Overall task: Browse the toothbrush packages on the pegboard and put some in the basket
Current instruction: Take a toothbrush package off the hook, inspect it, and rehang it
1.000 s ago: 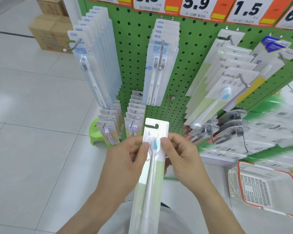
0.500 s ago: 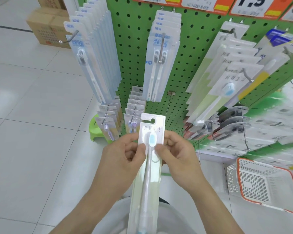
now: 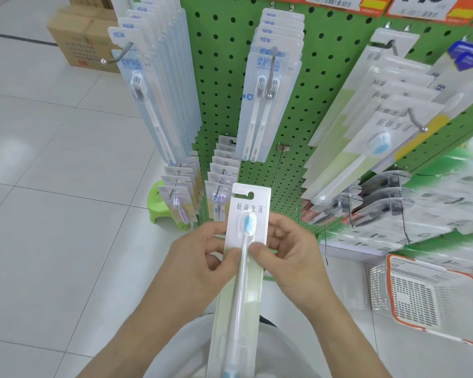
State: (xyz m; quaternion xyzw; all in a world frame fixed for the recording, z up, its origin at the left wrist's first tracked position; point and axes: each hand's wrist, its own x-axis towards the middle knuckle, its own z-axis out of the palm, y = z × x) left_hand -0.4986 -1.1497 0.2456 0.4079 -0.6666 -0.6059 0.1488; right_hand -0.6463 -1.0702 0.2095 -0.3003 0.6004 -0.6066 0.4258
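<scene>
Since the earlier frame the package has turned upright and risen a little in front of me, and its printed card now faces me squarely. One toothbrush package is in my grip: my left hand pinches its left edge and my right hand pinches its right edge, thumbs on the front, just below the blue and white bristle head. It stands in front of the lower part of the green pegboard.

On the pegboard I count three large hanging rows near the top: a long row at its left edge, a twin-brush row at its middle and a pale green row to the right of that. Two rows of small packs hang below the middle, and further clear packs, too blurred to count, hang lower right. One bare hook juts out beside the twin-brush row.

One white basket with an orange rim sits on the floor below the pegboard's right end, well apart from my hands. One green stool stands at the pegboard's foot, and cardboard boxes (two, as far as I can tell) sit beyond its left edge. White glossy floor tiles spread out left of it.

My package reads 极简生活; the twin-brush cards say NEW. Orange price tags run along the pegboard's top, cut off.
</scene>
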